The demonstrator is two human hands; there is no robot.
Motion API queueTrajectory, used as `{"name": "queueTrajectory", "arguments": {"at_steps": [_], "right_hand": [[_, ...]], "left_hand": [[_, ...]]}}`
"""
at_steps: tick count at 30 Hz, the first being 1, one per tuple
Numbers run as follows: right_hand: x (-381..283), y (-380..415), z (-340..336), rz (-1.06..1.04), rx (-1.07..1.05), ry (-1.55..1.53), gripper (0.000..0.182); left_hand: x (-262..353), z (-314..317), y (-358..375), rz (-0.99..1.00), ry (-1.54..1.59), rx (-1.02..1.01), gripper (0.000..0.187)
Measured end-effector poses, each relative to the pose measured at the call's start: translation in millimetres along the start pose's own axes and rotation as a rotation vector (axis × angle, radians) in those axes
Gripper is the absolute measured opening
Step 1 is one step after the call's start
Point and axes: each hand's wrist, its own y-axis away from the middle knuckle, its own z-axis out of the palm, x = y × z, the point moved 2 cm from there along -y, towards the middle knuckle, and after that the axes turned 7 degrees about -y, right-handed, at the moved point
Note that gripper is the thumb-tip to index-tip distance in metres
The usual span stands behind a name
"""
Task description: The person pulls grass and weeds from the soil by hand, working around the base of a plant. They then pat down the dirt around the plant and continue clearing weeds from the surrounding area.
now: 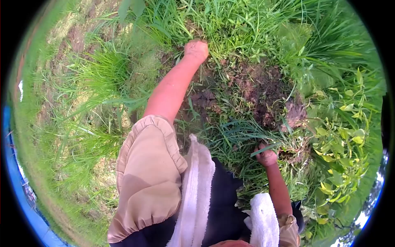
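My left hand (196, 50) reaches far forward and is closed in a fist low among the green grass (177, 31), at the edge of the bare soil. Its fingers point away from me, around the base of the stems. Nearer my body, my right hand (267, 157) is closed at a bunch of long loose grass (240, 132), with a blade crossing over the fingers. Part of that hand is hidden by the blades. Dark, broken soil (263, 90) lies between the two hands.
A white towel (197, 177) hangs down from my neck in front of me. A leafy yellow-green plant (339, 144) stands to the right. Tall grass (337, 37) grows at the upper right, and a grass tuft (105, 68) stands to the left.
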Motion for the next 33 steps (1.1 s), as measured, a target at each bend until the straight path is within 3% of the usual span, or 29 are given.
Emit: {"name": "queueTrajectory", "arguments": {"at_steps": [3,6,9,12,13,15,16,19,21,23,24,27,28,29,30,32,33], "right_hand": [[-3,6,5,-0.009,0.005,-0.048,0.017],[8,6,15,0.028,-0.033,-0.056,0.016],[15,9,24,-0.076,-0.02,-0.064,0.016],[-14,-14,-20,-0.075,0.003,-0.033,0.015],[-16,-13,-21,-0.112,0.023,-0.047,0.015],[-10,-12,-12,-0.089,-0.009,-0.048,0.016],[-12,-18,-19,-0.096,0.004,-0.075,0.016],[-2,-2,-4,0.005,-0.11,-0.066,0.019],[-9,-11,-13,0.024,-0.107,-0.026,0.019],[-13,-13,-20,-0.037,-0.037,-0.017,0.018],[-15,-16,-24,-0.066,0.0,-0.013,0.018],[-18,-18,-30,-0.038,-0.064,-0.04,0.019],[-15,-13,-23,-0.003,-0.156,-0.027,0.021],[-10,-11,-18,0.029,-0.24,-0.009,0.023],[-13,-14,-23,-0.041,-0.115,0.028,0.024],[-15,-14,-24,-0.129,0.012,0.064,0.025],[-11,-11,-19,-0.152,0.01,0.064,0.025]], "left_hand": [[-11,4,4,0.047,0.061,-0.047,0.028],[-11,9,19,0.135,0.023,0.023,0.025],[-15,16,22,0.119,0.118,0.093,0.021],[-9,13,42,0.131,0.286,0.176,0.013],[8,13,61,0.211,0.347,0.011,0.011],[62,8,126,0.6,0.426,-0.098,0.009],[79,-9,139,0.717,0.412,0.081,0.012],[75,-21,88,0.401,0.43,0.197,0.033],[60,-17,46,0.212,0.145,0.278,0.039],[56,-13,28,0.083,0.184,0.029,0.05],[58,-16,24,0.091,0.102,0.071,0.047],[46,-18,11,0.121,0.164,-0.074,0.032],[40,-6,13,0.129,0.253,0.039,0.019],[40,8,20,0.205,0.396,0.066,0.016],[42,17,27,0.282,0.54,0.102,0.013],[86,18,84,0.569,0.329,-0.149,0.007],[102,6,108,0.664,0.295,-0.156,0.016]]}}
